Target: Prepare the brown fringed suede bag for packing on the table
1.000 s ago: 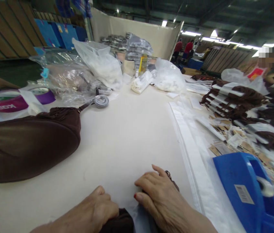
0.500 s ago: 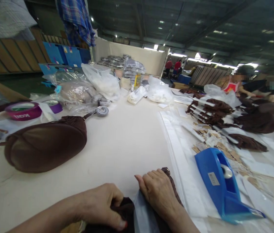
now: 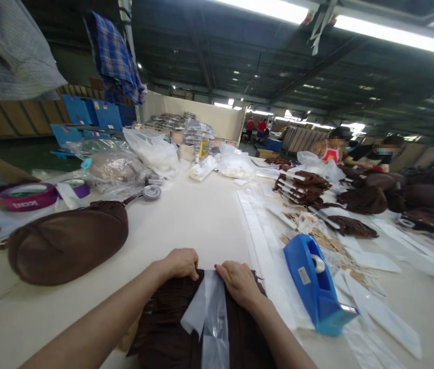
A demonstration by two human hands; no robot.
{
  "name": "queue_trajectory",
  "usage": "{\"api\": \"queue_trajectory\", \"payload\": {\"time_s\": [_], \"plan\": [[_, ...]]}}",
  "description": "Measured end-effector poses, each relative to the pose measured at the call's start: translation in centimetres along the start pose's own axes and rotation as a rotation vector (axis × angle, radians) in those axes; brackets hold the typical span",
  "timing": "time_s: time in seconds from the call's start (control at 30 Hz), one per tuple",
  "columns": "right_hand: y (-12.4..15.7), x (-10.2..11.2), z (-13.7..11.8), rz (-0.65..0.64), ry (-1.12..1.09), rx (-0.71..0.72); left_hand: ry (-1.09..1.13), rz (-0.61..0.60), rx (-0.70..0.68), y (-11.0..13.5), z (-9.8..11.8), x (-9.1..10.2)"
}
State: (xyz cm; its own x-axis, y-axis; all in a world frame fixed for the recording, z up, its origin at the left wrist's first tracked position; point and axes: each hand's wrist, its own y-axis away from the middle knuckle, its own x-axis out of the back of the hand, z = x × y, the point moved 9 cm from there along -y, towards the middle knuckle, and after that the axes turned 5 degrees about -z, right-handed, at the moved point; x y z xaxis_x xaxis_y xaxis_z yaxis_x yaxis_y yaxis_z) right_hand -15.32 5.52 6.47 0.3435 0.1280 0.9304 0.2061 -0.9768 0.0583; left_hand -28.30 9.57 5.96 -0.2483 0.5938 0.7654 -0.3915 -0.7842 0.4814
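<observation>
Two-handed grip on the far edge of the brown fringed fabric [image 3: 166, 320]

Fabric is at the near side of the table [image 3: 186, 220], directly in front of the person. Left hand [image 3: 181, 262]: forearm slants in from lower left, back of hand up, fingers curled down and gripping the far edge. Right hand [image 3: 237, 281]: forearm angles in from lower right, knuckles up, fingers closed on the same edge. Between them, a translucent plastic strip [image 3: 215, 320] runs down the fabric. Blue tape dispenser [image 3: 307, 292] stands to the right; brown bag [image 3: 68, 243] lies to the left.
</observation>
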Motion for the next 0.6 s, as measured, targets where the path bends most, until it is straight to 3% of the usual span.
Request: {"api": "queue_trajectory", "payload": {"time_s": [0.2,0.5,0.6], "plan": [[-0.5,-1.0,1.4,-0.122,-0.141,0.012,0.006,-0.089,-0.099,-0.4,-0.5,-2.1],[-0.6,-2.0,0.0,-0.046,0.026,0.007,-0.115,0.139,0.048,-1.5,-0.9,-1.8],[-0.7,-1.8,0.0,-0.037,0.019,0.012,-0.149,0.207,0.047,-0.7,-0.5,-1.3]]}}
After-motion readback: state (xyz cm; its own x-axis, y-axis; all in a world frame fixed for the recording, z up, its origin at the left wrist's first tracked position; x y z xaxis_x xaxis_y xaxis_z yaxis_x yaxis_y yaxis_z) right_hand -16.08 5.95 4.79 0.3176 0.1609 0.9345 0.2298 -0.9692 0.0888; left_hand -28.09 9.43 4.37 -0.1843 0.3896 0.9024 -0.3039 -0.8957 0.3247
